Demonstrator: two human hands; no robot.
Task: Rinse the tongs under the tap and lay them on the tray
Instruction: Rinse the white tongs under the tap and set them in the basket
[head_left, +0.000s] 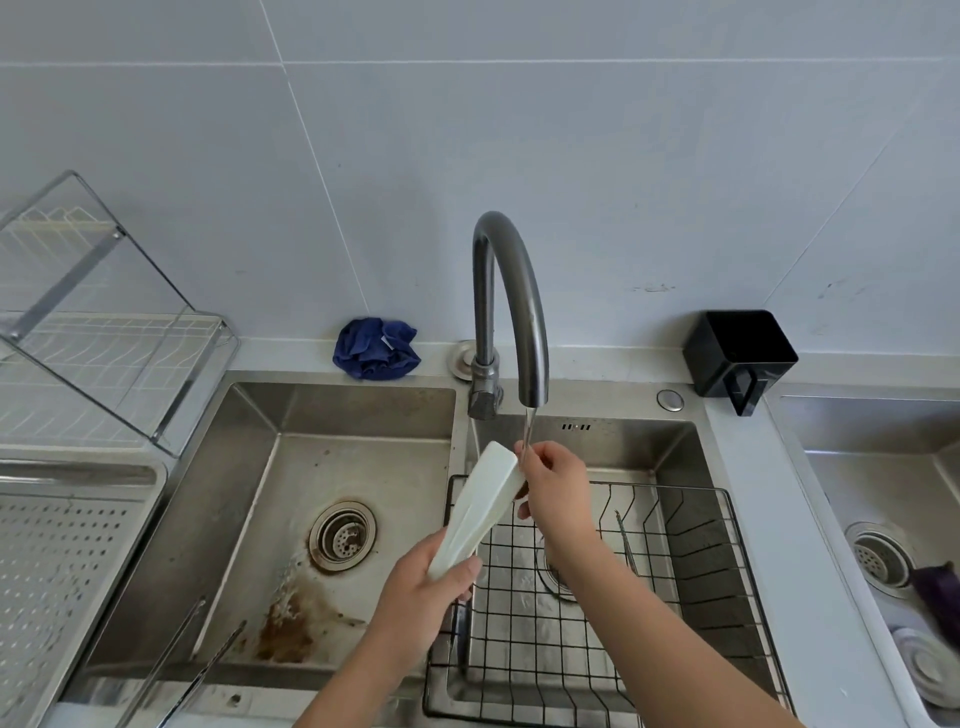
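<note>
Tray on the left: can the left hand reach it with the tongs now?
Probably yes: the left hand grips the tongs, and the open basin lies between it and the tray; the right hand must release first.

Single view, head-worn, wide-angle. Faces forward and steeply down over the sink (358, 410) from close above. The tap (511, 291) sits at frame centre; tiled wall (623, 156) fills the upper half. Straight edges bow toward the frame borders.
</note>
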